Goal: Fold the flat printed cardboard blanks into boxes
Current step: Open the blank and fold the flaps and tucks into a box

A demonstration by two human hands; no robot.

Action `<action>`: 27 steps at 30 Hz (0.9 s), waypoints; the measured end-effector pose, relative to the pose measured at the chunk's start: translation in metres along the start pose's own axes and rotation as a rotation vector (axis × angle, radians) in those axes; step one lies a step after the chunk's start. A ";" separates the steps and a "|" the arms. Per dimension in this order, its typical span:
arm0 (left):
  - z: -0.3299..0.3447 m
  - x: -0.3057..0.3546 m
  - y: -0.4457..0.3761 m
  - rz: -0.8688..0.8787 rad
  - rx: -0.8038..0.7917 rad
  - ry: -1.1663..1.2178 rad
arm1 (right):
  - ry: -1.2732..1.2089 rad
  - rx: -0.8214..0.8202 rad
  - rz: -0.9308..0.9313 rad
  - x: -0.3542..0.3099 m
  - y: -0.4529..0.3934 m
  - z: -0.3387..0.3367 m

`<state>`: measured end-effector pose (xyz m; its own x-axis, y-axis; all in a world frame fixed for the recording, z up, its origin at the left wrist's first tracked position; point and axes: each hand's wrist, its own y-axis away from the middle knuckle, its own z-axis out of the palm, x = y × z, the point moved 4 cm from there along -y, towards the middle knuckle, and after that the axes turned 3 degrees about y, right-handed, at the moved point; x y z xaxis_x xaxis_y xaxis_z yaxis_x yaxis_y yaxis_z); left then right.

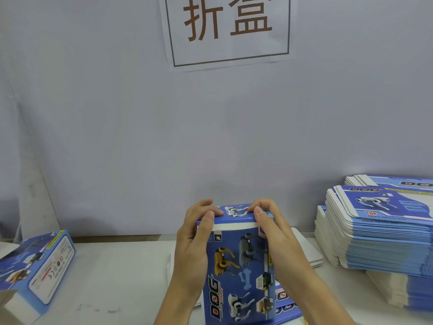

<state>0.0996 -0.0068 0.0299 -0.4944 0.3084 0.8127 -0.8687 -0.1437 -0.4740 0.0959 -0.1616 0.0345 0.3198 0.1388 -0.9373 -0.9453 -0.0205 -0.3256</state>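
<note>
Against the pale wall, on the white table (121,277), the glossy blue box (239,273) stands upright at six o'clock, left hand (194,240) and right hand (271,231) gripping its top corners, where pressing the stiff lid flap (234,213) evenly should seat its tuck, flat blanks (379,221) stacked at three o'clock.

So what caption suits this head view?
Both hands press the end flap of a blue box shut beside stacked blanks.

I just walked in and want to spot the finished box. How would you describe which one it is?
Start at the paper sign on the wall, then drop to the table's left edge. The finished box lies there on its side, alone; the other box stands upright between the hands.
</note>
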 end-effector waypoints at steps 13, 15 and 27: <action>0.006 0.015 -0.003 -0.018 -0.053 -0.070 | -0.077 -0.018 -0.014 0.002 -0.001 -0.008; 0.007 0.013 -0.002 -0.018 -0.060 -0.043 | -0.081 -0.019 -0.021 0.001 -0.001 -0.007; -0.005 0.006 0.001 -0.084 -0.248 -0.063 | -0.104 0.019 -0.007 0.000 0.000 -0.006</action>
<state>0.0958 -0.0006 0.0324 -0.4287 0.2497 0.8683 -0.8767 0.1171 -0.4665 0.0962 -0.1680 0.0335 0.3189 0.2411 -0.9166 -0.9444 -0.0005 -0.3287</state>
